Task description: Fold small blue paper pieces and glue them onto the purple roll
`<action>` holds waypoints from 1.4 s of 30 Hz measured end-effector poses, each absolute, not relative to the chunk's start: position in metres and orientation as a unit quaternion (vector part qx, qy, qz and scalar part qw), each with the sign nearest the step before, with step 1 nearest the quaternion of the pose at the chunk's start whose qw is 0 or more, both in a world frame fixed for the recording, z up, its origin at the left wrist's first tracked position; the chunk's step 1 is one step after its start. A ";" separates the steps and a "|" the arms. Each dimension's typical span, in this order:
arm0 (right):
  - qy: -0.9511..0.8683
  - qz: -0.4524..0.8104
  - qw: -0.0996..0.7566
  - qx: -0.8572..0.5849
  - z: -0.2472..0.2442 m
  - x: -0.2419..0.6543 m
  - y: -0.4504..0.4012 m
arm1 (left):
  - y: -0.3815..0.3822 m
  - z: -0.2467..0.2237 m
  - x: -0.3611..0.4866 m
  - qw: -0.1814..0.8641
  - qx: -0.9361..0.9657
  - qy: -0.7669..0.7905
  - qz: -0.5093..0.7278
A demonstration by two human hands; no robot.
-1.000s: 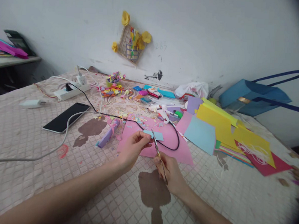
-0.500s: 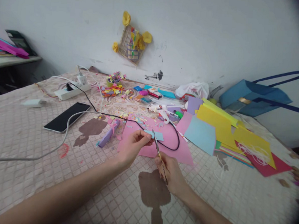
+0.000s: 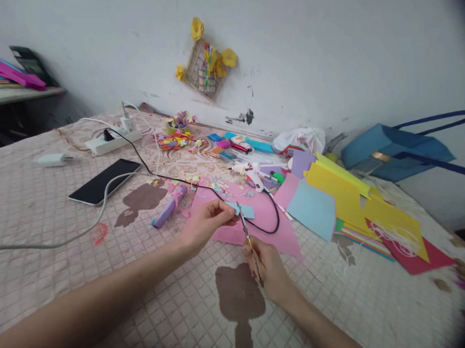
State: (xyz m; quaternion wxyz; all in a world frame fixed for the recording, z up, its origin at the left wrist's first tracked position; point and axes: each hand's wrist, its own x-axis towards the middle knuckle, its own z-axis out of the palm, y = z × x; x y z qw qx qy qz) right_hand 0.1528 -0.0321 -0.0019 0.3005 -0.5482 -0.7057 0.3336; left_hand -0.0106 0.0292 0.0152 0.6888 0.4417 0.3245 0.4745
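Between the fingertips of my left hand [image 3: 213,220] is a small light-blue piece of paper [image 3: 247,211]. My right hand [image 3: 265,265] is closed round the handles of a pair of scissors [image 3: 247,232]. The scissor blades point away from me and meet the blue paper just right of my left fingertips; whether they have cut into it is too small to tell. Beneath both hands lies a pink sheet of paper [image 3: 279,234] on the table. A white glue gun [image 3: 252,174] rests at the far edge of that sheet, its black cord looping over the pink.
On the left are a dark phone [image 3: 105,182], a white power strip [image 3: 112,141] and a purple paper roll [image 3: 169,208]. Coloured sheets [image 3: 334,190] and a blue bag [image 3: 395,152] stand right. Paper scraps [image 3: 216,184] and a small flower-filled pot [image 3: 176,128] sit behind.
Almost nothing differs. Both hands, the scissors and the blue paper hold nearly the same place, with only a slight shift of the right fingers.
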 end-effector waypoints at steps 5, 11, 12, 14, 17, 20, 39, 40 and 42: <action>-0.704 0.346 0.284 -0.551 0.000 0.156 -0.032 | 0.035 0.018 -0.015 0.704 0.449 0.320 0.448; -0.709 0.353 0.269 -0.548 0.004 0.159 -0.032 | 0.043 0.019 -0.024 0.700 0.495 0.313 0.408; -0.710 0.355 0.267 -0.547 0.005 0.159 -0.032 | 0.044 0.019 -0.025 0.700 0.500 0.314 0.401; -0.709 0.359 0.265 -0.546 0.005 0.160 -0.032 | 0.046 0.019 -0.027 0.703 0.504 0.316 0.390; -0.707 0.365 0.259 -0.547 0.004 0.160 -0.033 | 0.047 0.019 -0.028 0.710 0.502 0.317 0.379; -0.708 0.369 0.256 -0.545 0.003 0.161 -0.033 | 0.048 0.018 -0.028 0.718 0.493 0.317 0.375; -0.682 0.407 0.254 -0.552 0.000 0.163 -0.031 | 0.057 0.017 -0.034 0.753 0.457 0.307 0.361; -0.674 0.424 0.257 -0.547 -0.001 0.163 -0.030 | 0.057 0.017 -0.034 0.751 0.458 0.309 0.361; -0.658 0.472 0.266 -0.523 -0.001 0.165 -0.030 | 0.058 0.017 -0.035 0.747 0.463 0.313 0.360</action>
